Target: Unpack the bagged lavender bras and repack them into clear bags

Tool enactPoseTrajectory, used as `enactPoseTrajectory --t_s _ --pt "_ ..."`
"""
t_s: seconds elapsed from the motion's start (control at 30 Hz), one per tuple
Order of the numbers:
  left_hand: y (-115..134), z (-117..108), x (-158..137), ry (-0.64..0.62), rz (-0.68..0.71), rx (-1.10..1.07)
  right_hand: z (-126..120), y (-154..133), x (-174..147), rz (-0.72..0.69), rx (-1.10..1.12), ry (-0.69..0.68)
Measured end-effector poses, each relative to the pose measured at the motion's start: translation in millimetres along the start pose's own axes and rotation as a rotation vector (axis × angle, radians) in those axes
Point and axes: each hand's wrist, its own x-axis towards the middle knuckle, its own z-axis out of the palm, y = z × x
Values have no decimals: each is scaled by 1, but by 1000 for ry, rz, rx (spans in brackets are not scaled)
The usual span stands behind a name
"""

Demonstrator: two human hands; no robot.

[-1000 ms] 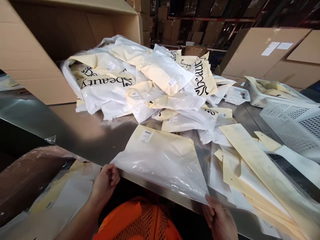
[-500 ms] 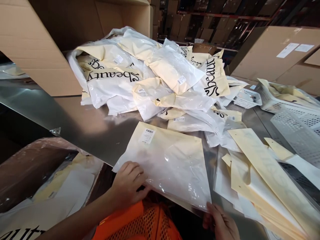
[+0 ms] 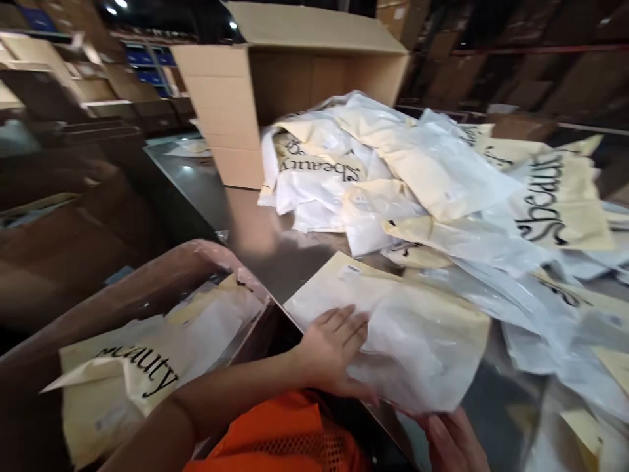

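cream and white packet (image 3: 417,328), slightly wavy

It looks like a warehouse: beyond the left grip (image 3: 334,351) are bagged goods (image 3: 442,170), an open carton (image 3: 216,118) and box-laden racks (image 3: 540,49).

Centre: plastic packaging bag (image 3: 417,334), cream fading to whitish. Upper right: bag pile (image 3: 442,177), cream-white, black lettering. Bottom: orange vest (image 3: 275,423), part mesh.

From the bag (image 3: 422,328), room to pass runs over the bare table (image 3: 260,265) at ten o'clock, between the pile (image 3: 442,187) blocking twelve to two and the box (image 3: 194,252) at nine, with the carton (image 3: 219,118) barring eleven farther out.
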Motion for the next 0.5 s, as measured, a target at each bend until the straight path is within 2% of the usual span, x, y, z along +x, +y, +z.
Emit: enactPoseTrajectory --t_s 0.07,0.13,0.2,0.27,0.33,0.37,0.4,0.5 --pt "-3 5 -6 -37 -6 40 26 -19 5 1 76 -145" --pt "-6 13 -15 -62 3 125 51 -37 5 -56 100 -222" --pt "-9 17 -20 16 13 194 68 -51 2 -149 69 -260" --pt "-14 9 -21 98 -32 158 76 -60 -3 -239 18 -306" --pt "-27 -17 -18 166 -253 58 74 -65 -9 -286 -49 -361" --pt "-38 -38 -17 195 -432 8 70 -65 -11 -290 -88 -383" --pt "-53 -64 -16 245 -617 16 65 -65 -14 -283 -128 -393" --pt "-114 -153 -20 478 -972 178 49 -57 -15 -214 -199 -337"
